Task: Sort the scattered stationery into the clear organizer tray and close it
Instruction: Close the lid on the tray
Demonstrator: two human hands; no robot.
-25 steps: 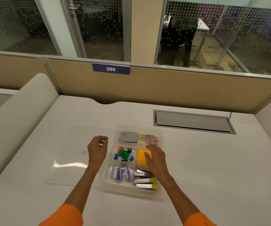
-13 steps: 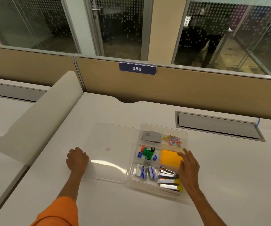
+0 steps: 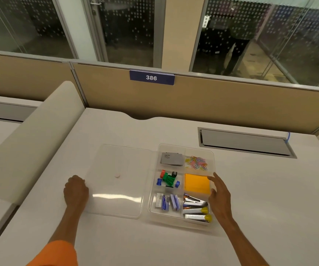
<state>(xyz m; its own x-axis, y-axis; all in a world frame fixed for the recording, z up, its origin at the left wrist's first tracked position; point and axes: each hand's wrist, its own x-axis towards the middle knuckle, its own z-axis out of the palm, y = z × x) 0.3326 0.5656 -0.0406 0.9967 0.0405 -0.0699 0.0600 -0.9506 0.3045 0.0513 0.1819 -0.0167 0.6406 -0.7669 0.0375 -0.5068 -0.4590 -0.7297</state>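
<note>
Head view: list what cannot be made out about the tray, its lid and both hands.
All in the head view:
- Left hand: the hand's back hides its curled fingers, so a grip on the lid's edge is unclear.
- Right hand: covers part of the tray's right wall; contact unclear.
- Grey box: print too small to read.
- Small round spot on the lid: too small to identify.
- Orange sleeve: cut off by the bottom edge.
</note>
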